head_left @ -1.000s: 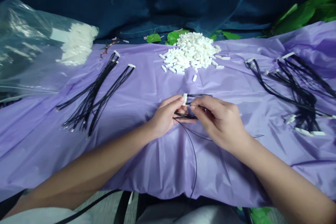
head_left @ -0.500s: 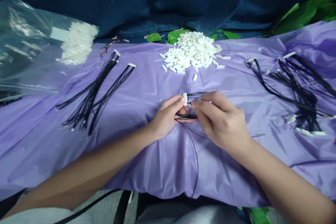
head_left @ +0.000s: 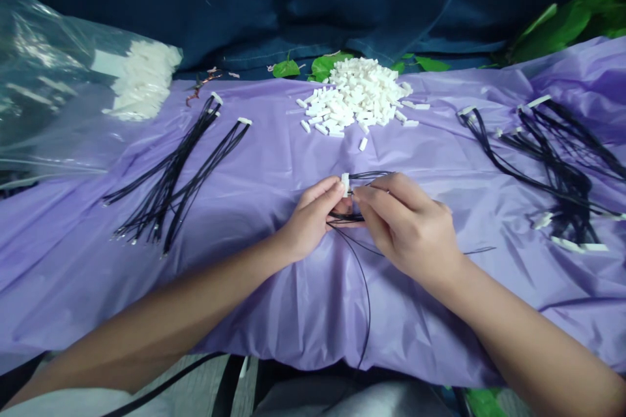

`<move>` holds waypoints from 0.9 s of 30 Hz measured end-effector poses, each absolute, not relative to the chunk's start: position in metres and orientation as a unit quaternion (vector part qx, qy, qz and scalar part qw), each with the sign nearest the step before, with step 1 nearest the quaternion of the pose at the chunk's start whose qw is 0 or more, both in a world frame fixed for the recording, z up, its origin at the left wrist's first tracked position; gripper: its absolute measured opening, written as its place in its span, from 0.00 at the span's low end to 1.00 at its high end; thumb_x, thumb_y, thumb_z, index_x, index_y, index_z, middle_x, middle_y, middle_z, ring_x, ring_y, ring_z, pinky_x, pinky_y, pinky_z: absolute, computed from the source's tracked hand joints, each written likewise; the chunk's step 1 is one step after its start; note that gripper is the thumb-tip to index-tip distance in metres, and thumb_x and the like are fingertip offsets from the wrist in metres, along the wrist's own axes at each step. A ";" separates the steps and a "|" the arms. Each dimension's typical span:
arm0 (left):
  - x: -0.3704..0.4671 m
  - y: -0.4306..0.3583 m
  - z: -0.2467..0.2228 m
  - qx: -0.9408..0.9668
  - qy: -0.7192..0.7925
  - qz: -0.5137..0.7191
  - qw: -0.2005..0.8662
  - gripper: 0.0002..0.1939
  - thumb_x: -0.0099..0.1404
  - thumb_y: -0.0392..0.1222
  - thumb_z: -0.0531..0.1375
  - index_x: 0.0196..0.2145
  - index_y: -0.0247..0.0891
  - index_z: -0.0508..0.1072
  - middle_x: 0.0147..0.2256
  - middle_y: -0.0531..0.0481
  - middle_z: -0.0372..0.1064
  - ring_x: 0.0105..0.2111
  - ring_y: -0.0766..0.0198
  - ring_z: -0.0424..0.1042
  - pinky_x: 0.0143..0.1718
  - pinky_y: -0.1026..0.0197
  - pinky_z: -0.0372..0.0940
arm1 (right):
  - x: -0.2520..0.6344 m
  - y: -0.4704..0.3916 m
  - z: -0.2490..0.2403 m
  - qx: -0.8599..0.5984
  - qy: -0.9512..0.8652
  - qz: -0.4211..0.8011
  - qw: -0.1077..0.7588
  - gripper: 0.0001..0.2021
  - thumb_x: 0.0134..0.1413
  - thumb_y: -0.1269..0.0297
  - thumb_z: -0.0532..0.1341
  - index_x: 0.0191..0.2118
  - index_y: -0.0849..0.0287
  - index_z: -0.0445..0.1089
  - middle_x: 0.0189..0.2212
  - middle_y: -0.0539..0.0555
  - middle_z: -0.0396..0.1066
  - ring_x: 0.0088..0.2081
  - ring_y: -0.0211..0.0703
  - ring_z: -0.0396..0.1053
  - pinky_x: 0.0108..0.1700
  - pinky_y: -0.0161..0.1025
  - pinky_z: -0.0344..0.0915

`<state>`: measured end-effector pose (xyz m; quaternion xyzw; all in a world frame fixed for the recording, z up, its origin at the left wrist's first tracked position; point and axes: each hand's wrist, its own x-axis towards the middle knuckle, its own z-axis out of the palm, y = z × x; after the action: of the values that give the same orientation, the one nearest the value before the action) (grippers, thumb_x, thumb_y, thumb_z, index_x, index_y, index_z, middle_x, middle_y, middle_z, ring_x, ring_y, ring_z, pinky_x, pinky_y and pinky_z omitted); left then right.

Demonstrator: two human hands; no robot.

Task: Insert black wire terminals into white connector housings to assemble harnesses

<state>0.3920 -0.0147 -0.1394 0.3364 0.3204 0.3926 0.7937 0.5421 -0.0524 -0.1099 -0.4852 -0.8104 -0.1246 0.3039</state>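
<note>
My left hand (head_left: 317, 212) pinches a small white connector housing (head_left: 345, 184) between thumb and forefinger. Several black wires (head_left: 366, 175) run out of the housing's right side, and more black wires lie across the fingers below it. Just to the right, my right hand (head_left: 413, 218) is closed in a pinch on a thin black wire (head_left: 350, 193), its tip at the housing's edge. How deep that wire sits in the housing is too small to tell. One loose wire (head_left: 368, 300) curves down over the purple sheet toward the front edge.
A pile of white connector housings (head_left: 362, 94) lies at the back on the purple sheet (head_left: 274, 150). Bundled black wires (head_left: 180, 169) lie on the left, and wired harnesses (head_left: 562, 169) on the right. A clear plastic bag (head_left: 53, 91) with white pieces stands far left, with green leaves (head_left: 327, 68) behind.
My right hand has shifted very slightly to the left, toward the housing. My left hand and the connector housing have stayed in place.
</note>
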 end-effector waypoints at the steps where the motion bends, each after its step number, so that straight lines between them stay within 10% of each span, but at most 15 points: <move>1: 0.392 -0.015 -0.139 0.334 0.319 0.394 0.795 0.11 0.61 0.47 0.59 0.31 0.36 0.67 0.23 0.56 0.60 0.24 0.71 0.63 0.28 0.66 0.66 | 0.542 -0.052 -0.110 -0.484 -0.810 -0.124 0.307 0.06 0.57 0.73 0.58 0.40 0.60 0.71 0.35 0.51 0.72 0.33 0.34 0.71 0.28 0.31 0.61; 27: 0.393 -0.016 -0.138 0.343 0.314 0.410 0.785 0.11 0.61 0.46 0.59 0.28 0.36 0.65 0.24 0.56 0.60 0.24 0.71 0.62 0.29 0.67 0.64 | 0.539 -0.053 -0.111 -0.493 -0.815 -0.180 0.246 0.05 0.61 0.70 0.56 0.41 0.59 0.69 0.36 0.49 0.73 0.29 0.30 0.69 0.25 0.33 0.55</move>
<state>0.3931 -0.0161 -0.1376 0.3433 0.3137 0.4102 0.7845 0.5390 -0.0527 -0.1109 -0.4930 -0.8151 -0.1798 0.2456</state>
